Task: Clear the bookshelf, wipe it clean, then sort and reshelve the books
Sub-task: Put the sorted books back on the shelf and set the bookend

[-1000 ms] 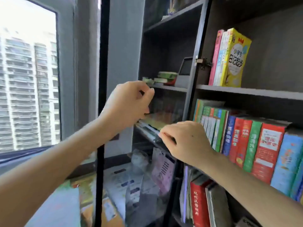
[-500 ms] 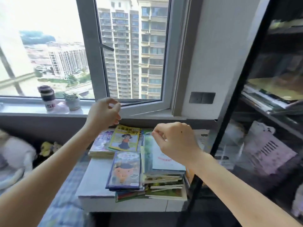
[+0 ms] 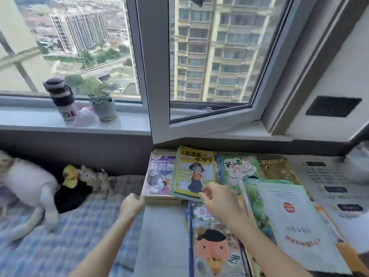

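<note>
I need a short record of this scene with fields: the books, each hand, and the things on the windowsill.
books: lying flat in piles on a white table below the window
top of far pile: yellow comic, partly over a purple book
left hand: at the purple book's near left corner; grip unclear
right hand: fingers curled at the yellow comic's near right corner; grip unclear
windowsill: bottle, potted plant
</note>
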### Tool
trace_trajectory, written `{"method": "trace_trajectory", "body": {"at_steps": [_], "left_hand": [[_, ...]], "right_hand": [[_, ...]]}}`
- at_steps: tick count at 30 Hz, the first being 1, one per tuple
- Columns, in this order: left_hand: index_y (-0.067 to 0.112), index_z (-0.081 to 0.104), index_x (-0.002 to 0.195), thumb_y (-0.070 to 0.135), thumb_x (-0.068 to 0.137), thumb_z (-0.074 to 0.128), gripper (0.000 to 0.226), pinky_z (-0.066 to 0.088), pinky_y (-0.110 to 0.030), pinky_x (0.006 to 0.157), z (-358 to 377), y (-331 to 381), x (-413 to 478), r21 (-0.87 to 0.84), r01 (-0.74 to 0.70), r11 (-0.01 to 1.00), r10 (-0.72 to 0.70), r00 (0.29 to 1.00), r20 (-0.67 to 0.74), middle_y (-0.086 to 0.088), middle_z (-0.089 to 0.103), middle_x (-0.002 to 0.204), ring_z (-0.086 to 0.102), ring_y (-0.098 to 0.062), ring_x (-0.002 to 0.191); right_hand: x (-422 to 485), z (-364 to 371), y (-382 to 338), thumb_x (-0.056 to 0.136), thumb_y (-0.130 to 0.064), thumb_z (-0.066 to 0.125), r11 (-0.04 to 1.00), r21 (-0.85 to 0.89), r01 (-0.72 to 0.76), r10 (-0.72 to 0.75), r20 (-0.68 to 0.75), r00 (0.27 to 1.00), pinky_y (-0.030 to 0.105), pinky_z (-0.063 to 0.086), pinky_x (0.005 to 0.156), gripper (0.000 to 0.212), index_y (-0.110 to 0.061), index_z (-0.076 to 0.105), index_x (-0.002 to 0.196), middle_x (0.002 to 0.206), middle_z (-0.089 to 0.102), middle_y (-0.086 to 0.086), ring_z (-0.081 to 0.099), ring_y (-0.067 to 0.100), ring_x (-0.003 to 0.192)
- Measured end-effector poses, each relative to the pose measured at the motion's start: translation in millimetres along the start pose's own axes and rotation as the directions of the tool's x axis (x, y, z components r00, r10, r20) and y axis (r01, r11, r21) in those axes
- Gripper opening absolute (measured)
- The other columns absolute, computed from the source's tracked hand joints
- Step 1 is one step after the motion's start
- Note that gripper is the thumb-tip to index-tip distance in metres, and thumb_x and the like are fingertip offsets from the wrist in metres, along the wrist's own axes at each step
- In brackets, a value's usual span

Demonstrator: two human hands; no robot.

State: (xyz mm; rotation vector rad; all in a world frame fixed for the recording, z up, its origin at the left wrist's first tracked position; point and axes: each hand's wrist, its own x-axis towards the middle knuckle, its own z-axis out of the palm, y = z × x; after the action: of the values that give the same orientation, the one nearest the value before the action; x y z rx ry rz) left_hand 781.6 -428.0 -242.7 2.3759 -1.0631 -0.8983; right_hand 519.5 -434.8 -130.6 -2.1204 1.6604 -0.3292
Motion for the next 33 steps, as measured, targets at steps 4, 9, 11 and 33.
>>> {"method": "trace_trajectory", "body": {"at_steps": [4, 9, 11, 33], "left_hand": [[0.003, 0.049, 0.063, 0.038, 0.096, 0.051, 0.048, 0.043, -0.037, 0.074, 10, -10, 46, -0.09, 0.068, 0.994, -0.06, 0.994, 0.091, -0.029, 0.064, 0.091, 0.061, -0.039, 0.095], [0.005, 0.057, 0.071, 0.055, 0.077, 0.059, 0.05, 0.034, -0.03, 0.055, 27, -6, 88, -0.325, 0.168, 0.931, -0.099, 0.971, 0.218, -0.003, 0.049, 0.065, 0.046, -0.018, 0.06], [0.003, 0.063, 0.08, 0.054, 0.072, 0.064, 0.052, 0.036, -0.03, 0.056, 32, -3, 97, -0.354, 0.187, 0.916, -0.109, 0.967, 0.23, -0.005, 0.055, 0.071, 0.05, -0.02, 0.066], [0.013, 0.053, 0.099, 0.021, 0.066, 0.076, 0.042, 0.056, -0.041, 0.078, -16, 65, 72, -0.366, 0.044, 0.929, 0.013, 0.988, 0.152, 0.0, 0.067, 0.091, 0.067, -0.019, 0.084]], "right_hand": [[38, 55, -21, 0.099, -0.036, 0.045, 0.996, -0.04, -0.077, 0.08, 0.069, 0.994, 0.035, 0.049, 0.08, 0.034, -0.013, 0.058, 0.119, 0.11, 0.066, 0.006, 0.059, 0.026, 0.104], [91, 109, -37, 0.099, -0.046, 0.041, 0.976, -0.154, -0.157, 0.18, 0.154, 0.972, 0.034, 0.046, 0.076, 0.043, -0.011, 0.046, 0.123, 0.119, 0.059, 0.009, 0.057, 0.029, 0.109], [107, 122, -38, 0.097, -0.054, 0.04, 0.961, -0.214, -0.177, 0.213, 0.161, 0.964, 0.034, 0.047, 0.079, 0.055, -0.01, 0.04, 0.131, 0.126, 0.053, 0.011, 0.054, 0.029, 0.114], [148, 126, -15, 0.098, -0.017, 0.041, 0.951, -0.211, -0.226, 0.293, 0.391, 0.872, 0.036, 0.048, 0.092, 0.038, -0.005, 0.044, 0.134, 0.129, 0.057, 0.017, 0.055, 0.032, 0.116]]}}
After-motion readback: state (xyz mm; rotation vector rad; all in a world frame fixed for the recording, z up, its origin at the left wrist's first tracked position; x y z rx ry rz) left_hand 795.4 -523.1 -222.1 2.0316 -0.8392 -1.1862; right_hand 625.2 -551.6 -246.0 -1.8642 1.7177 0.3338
